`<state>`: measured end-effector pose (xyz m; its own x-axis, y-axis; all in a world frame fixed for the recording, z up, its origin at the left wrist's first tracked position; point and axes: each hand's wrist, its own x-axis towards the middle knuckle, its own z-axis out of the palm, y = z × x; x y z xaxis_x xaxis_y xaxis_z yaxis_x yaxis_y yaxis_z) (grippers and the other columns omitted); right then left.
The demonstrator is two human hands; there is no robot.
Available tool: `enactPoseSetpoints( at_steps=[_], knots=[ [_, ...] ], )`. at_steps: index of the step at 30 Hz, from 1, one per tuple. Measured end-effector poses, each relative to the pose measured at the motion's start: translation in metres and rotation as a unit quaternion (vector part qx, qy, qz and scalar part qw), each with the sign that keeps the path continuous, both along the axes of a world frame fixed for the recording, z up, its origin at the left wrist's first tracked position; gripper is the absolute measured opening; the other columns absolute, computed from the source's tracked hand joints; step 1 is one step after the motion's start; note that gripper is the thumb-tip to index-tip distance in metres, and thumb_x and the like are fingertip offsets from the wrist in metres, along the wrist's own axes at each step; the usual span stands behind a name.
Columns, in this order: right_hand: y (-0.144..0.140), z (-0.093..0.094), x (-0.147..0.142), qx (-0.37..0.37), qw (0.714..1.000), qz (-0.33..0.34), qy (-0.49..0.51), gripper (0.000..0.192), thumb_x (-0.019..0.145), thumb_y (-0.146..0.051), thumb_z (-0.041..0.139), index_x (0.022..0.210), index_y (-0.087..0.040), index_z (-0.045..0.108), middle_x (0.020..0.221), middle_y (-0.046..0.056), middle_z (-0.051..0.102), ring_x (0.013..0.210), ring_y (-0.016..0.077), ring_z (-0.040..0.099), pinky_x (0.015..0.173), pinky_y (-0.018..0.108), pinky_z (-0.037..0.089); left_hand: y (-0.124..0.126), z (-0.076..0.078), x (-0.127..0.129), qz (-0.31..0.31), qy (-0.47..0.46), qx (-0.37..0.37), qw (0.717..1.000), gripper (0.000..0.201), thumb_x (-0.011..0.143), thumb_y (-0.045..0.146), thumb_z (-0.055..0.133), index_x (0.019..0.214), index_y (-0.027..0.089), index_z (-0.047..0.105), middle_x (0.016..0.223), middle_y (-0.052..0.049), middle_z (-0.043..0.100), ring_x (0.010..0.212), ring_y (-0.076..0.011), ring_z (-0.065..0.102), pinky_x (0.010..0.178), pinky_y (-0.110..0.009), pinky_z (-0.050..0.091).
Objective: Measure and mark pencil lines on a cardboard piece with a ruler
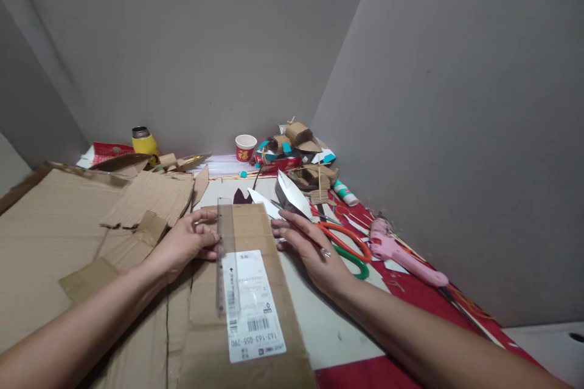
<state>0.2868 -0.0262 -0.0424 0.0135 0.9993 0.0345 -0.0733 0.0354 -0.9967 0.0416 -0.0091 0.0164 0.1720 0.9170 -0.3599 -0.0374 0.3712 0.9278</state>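
A cardboard piece with a white shipping label lies in front of me. A clear plastic ruler rests lengthwise on it, overlapping the label's left side. My left hand has its fingers curled at the ruler's left edge, gripping it. On the right edge of the cardboard lies my right hand, with a pencil held between its fingers, the blunt end pointing back toward me. Orange-handled scissors and a green-handled pair lie just beyond the right hand, partly hidden by it.
Large cardboard sheets and torn scraps cover the left side. Toward the back stand a yellow bottle, a paper cup and small cardboard models. A pink glue gun lies at right, near the grey wall.
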Motion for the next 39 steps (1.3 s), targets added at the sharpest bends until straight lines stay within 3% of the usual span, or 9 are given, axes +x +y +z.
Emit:
enactPoseSetpoints(
  at_steps=[10, 13, 18, 21, 23, 27, 29, 36, 39],
  knots=[
    [-0.011, 0.018, -0.007, 0.041, 0.996, 0.006, -0.084, 0.043, 0.088, -0.043, 0.062, 0.126, -0.023, 0.056, 0.124, 0.012, 0.064, 0.111, 0.0265, 0.061, 0.094, 0.044, 0.049, -0.028, -0.01, 0.027, -0.051, -0.041, -0.038, 0.997, 0.072, 0.063, 0.015, 0.079, 0.124, 0.015, 0.041, 0.064, 0.007, 0.06, 0.059, -0.016, 0.069, 0.057, -0.024, 0.054],
    [-0.017, 0.024, -0.011, 0.056, 0.991, 0.029, -0.119, 0.042, 0.087, -0.042, 0.062, 0.125, -0.023, 0.057, 0.115, 0.01, 0.066, 0.097, 0.0234, 0.064, 0.086, 0.041, 0.051, -0.034, -0.013, 0.031, -0.057, -0.05, -0.031, 0.997, 0.082, 0.061, 0.021, 0.082, 0.13, 0.017, 0.038, 0.067, 0.008, 0.059, 0.059, -0.0153, 0.069, 0.056, -0.024, 0.053],
    [-0.024, 0.021, -0.02, -0.013, 0.996, 0.091, -0.02, 0.042, 0.083, -0.042, 0.069, 0.118, -0.021, 0.061, 0.091, 0.003, 0.067, 0.06, 0.0118, 0.057, 0.056, 0.027, 0.048, -0.047, -0.019, 0.037, -0.101, -0.086, 0.021, 0.991, 0.079, 0.064, 0.027, 0.08, 0.131, 0.023, 0.039, 0.073, 0.008, 0.057, 0.057, -0.0122, 0.065, 0.053, -0.023, 0.049],
    [-0.023, 0.02, -0.024, -0.077, 0.987, 0.133, 0.047, 0.036, 0.075, -0.041, 0.076, 0.101, -0.018, 0.067, 0.063, -0.003, 0.059, 0.053, 0.0103, 0.053, 0.051, 0.023, 0.044, -0.051, -0.019, 0.04, -0.14, -0.081, 0.026, 0.987, 0.072, 0.066, 0.028, 0.077, 0.129, 0.022, 0.042, 0.074, 0.008, 0.055, 0.053, -0.0095, 0.061, 0.054, -0.023, 0.047],
    [-0.021, 0.022, -0.023, -0.088, 0.986, 0.131, 0.056, 0.035, 0.072, -0.041, 0.079, 0.095, -0.017, 0.067, 0.058, -0.004, 0.058, 0.05, 0.0102, 0.051, 0.05, 0.023, 0.042, -0.048, -0.017, 0.038, -0.151, -0.048, 0.049, 0.986, 0.065, 0.069, 0.032, 0.073, 0.126, 0.02, 0.045, 0.075, 0.006, 0.055, 0.055, -0.011, 0.062, 0.055, -0.025, 0.048],
    [-0.012, 0.025, -0.017, -0.052, 0.996, 0.052, 0.047, 0.032, 0.075, -0.043, 0.075, 0.093, -0.019, 0.066, 0.059, -0.003, 0.06, 0.05, 0.0109, 0.052, 0.048, 0.024, 0.041, -0.022, -0.013, 0.019, -0.069, 0.135, 0.205, 0.967, 0.047, 0.077, 0.037, 0.06, 0.119, 0.017, 0.054, 0.076, 0.001, 0.058, 0.068, -0.0154, 0.062, 0.065, -0.03, 0.05],
    [-0.009, 0.025, -0.014, -0.039, 0.998, 0.012, 0.053, 0.031, 0.076, -0.045, 0.073, 0.093, -0.019, 0.066, 0.062, -0.002, 0.061, 0.05, 0.011, 0.053, 0.047, 0.023, 0.041, -0.004, -0.014, 0.004, -0.026, 0.186, 0.235, 0.954, 0.043, 0.075, 0.032, 0.061, 0.115, 0.018, 0.057, 0.082, -0.001, 0.061, 0.078, -0.0167, 0.062, 0.077, -0.031, 0.049],
    [-0.006, 0.023, -0.013, -0.066, 0.995, -0.003, 0.074, 0.035, 0.074, -0.05, 0.071, 0.092, -0.02, 0.064, 0.058, -0.004, 0.06, 0.044, 0.0098, 0.051, 0.04, 0.02, 0.035, 0.027, -0.013, -0.028, 0.052, 0.339, 0.257, 0.903, 0.034, 0.072, 0.027, 0.063, 0.105, 0.019, 0.066, 0.088, -0.006, 0.068, 0.085, -0.0235, 0.061, 0.078, -0.034, 0.045],
    [-0.004, 0.02, -0.014, -0.063, 0.995, -0.004, 0.077, 0.035, 0.075, -0.05, 0.07, 0.092, -0.02, 0.064, 0.057, -0.003, 0.061, 0.044, 0.0103, 0.051, 0.039, 0.02, 0.035, 0.027, -0.006, -0.027, 0.058, 0.346, 0.236, 0.906, 0.033, 0.07, 0.027, 0.065, 0.102, 0.02, 0.067, 0.09, -0.007, 0.07, 0.09, -0.0256, 0.063, 0.076, -0.032, 0.046]
  ],
)
